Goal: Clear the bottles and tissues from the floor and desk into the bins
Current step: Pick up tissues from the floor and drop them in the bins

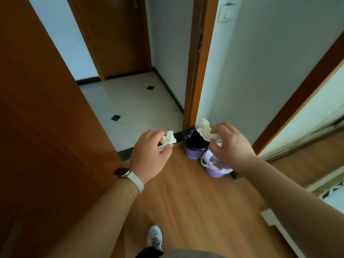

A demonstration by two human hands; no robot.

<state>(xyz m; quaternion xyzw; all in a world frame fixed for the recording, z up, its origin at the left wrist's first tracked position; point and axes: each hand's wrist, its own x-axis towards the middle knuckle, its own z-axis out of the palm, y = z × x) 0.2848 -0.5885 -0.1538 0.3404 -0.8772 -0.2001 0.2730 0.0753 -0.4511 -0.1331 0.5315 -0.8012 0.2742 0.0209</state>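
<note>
Two purple bins stand on the wood floor [186, 202] by the doorframe: the black-lined bin [195, 146] looks empty, the white-bagged bin [216, 167] partly hidden. The left hand [149, 155] pinches a crumpled tissue [168, 139]; the right hand [230, 144] pinches another tissue [204, 130].

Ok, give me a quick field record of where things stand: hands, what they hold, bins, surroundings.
left hand: closed on a crumpled tissue, held above the floor
right hand: pinching a larger tissue, seen over the black-lined bin
black-lined bin: purple basket, by the door frame
white-lined bin: purple basket, nearer, partly hidden by the right hand
door: open, on the left
left wrist: watch
bottles: none in view
</note>
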